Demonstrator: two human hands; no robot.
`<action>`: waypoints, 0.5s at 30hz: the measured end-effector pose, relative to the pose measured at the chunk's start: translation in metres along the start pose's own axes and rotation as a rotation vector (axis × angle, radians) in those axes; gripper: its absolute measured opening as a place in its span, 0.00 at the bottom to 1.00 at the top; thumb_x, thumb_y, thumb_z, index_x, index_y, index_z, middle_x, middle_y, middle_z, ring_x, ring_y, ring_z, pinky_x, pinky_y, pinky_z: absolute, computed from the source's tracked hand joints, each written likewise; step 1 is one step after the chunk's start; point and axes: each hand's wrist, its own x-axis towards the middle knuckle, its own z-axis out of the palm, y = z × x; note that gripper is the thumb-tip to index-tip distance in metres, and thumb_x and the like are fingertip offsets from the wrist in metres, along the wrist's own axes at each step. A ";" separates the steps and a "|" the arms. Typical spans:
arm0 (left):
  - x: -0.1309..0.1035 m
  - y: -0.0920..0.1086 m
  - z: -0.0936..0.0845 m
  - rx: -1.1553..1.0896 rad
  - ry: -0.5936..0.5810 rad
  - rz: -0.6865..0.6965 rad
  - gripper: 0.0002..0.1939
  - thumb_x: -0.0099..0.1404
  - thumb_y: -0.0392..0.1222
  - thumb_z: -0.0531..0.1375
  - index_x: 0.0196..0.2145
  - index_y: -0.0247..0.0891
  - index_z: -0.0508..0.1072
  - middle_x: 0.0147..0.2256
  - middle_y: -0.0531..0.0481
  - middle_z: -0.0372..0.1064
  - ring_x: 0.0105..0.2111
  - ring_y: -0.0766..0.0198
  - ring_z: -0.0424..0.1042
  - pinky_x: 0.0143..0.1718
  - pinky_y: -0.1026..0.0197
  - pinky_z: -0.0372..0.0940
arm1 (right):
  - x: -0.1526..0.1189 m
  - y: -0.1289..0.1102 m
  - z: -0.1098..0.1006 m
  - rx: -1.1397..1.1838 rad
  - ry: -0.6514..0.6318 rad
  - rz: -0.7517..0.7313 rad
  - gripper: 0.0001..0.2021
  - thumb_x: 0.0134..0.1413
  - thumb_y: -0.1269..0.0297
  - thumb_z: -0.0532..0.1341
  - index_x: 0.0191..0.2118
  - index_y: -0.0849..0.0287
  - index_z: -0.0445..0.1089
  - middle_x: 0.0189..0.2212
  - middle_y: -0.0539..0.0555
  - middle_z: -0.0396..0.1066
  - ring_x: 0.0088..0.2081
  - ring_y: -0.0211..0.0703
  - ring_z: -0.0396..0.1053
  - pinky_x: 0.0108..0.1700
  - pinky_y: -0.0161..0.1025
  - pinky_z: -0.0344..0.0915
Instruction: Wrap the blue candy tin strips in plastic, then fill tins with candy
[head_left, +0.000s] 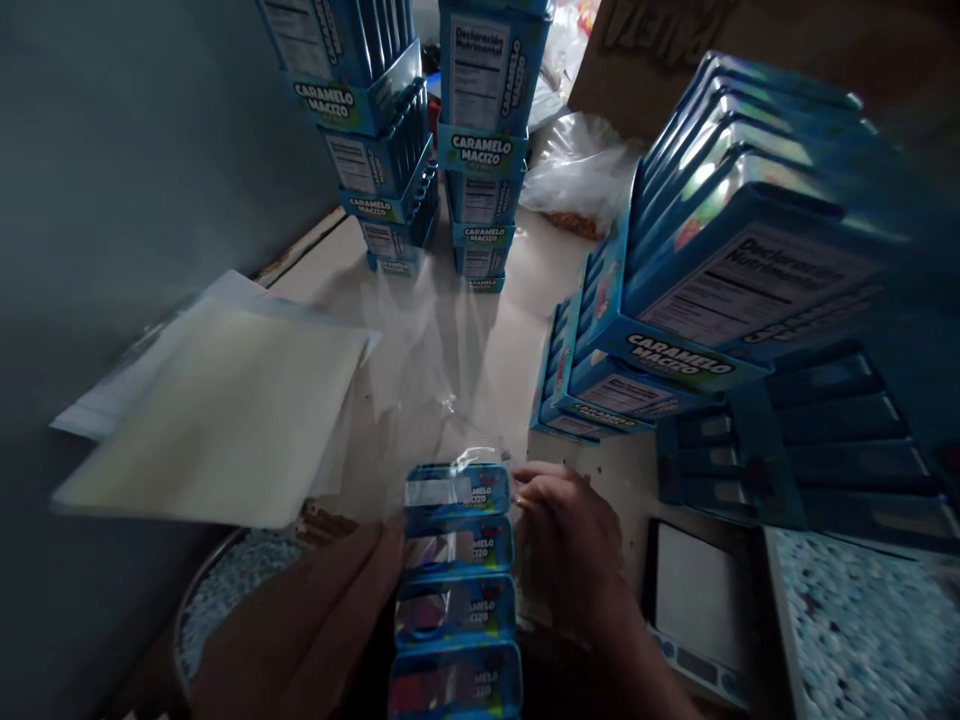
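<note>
A row of several blue candy boxes [457,600] marked "Caramelo Macizo" stands before me at the bottom centre. Clear film lies over the far end of the row, part of a clear plastic bag [427,370] stretching away across the table. Blurred, my left hand [307,620] presses along the left side of the boxes, fingers together; its fingertips are partly hidden. At the far right corner of the row, my right hand [570,530] has its fingers closed on the bag's edge, close against the boxes.
Two tall stacks of blue candy boxes [480,180] rise at the back, with another stack [660,290] on the right. Pale sheets [217,410] lie at left above a round container of blue-white candies [232,570]. A scale [701,590] and a candy-filled tray [870,610] sit lower right.
</note>
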 end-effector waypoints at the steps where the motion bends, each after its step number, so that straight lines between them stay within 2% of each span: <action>1: 0.001 -0.004 0.006 0.003 -0.032 -0.002 0.19 0.71 0.54 0.54 0.52 0.50 0.79 0.47 0.49 0.80 0.47 0.54 0.79 0.48 0.59 0.73 | -0.002 0.005 0.002 -0.051 -0.007 -0.030 0.07 0.66 0.72 0.60 0.45 0.52 0.70 0.45 0.53 0.79 0.45 0.43 0.77 0.45 0.37 0.71; 2: 0.006 -0.006 0.014 0.017 -0.028 -0.069 0.18 0.70 0.52 0.54 0.50 0.49 0.80 0.46 0.48 0.81 0.46 0.54 0.79 0.47 0.59 0.73 | -0.005 0.009 0.005 -0.103 -0.014 -0.052 0.08 0.66 0.72 0.60 0.46 0.52 0.71 0.45 0.53 0.79 0.45 0.44 0.78 0.45 0.37 0.71; 4: 0.021 -0.008 0.031 0.043 0.048 -0.307 0.16 0.69 0.50 0.55 0.43 0.44 0.80 0.42 0.45 0.81 0.40 0.55 0.80 0.40 0.60 0.73 | -0.012 0.012 0.010 -0.159 -0.037 -0.086 0.10 0.65 0.72 0.60 0.49 0.52 0.72 0.45 0.54 0.80 0.44 0.45 0.78 0.45 0.38 0.71; 6: 0.037 -0.005 0.044 0.007 0.075 -0.441 0.15 0.69 0.50 0.56 0.38 0.42 0.80 0.39 0.46 0.80 0.36 0.58 0.80 0.35 0.63 0.71 | -0.018 0.011 0.014 -0.148 -0.051 -0.090 0.11 0.65 0.71 0.61 0.51 0.52 0.73 0.46 0.54 0.81 0.44 0.46 0.79 0.46 0.38 0.71; 9: 0.049 0.002 0.051 -0.127 0.045 -0.463 0.14 0.68 0.50 0.57 0.41 0.42 0.79 0.39 0.48 0.81 0.36 0.59 0.80 0.35 0.64 0.71 | -0.020 0.007 0.020 -0.151 0.014 -0.002 0.10 0.66 0.68 0.61 0.50 0.51 0.75 0.44 0.53 0.81 0.43 0.48 0.79 0.46 0.40 0.72; 12: 0.049 0.010 0.045 -0.184 0.082 -0.562 0.16 0.67 0.51 0.58 0.46 0.42 0.78 0.39 0.49 0.81 0.38 0.58 0.81 0.39 0.62 0.72 | -0.015 0.003 0.024 -0.203 0.037 0.111 0.09 0.65 0.65 0.61 0.48 0.51 0.77 0.38 0.52 0.82 0.37 0.48 0.80 0.39 0.39 0.72; 15: 0.051 0.017 0.041 -0.200 0.055 -0.618 0.16 0.68 0.51 0.57 0.47 0.44 0.80 0.40 0.51 0.82 0.39 0.58 0.81 0.42 0.60 0.73 | -0.013 -0.001 0.024 -0.200 0.032 0.185 0.09 0.65 0.62 0.63 0.48 0.51 0.77 0.38 0.52 0.83 0.34 0.47 0.80 0.34 0.38 0.72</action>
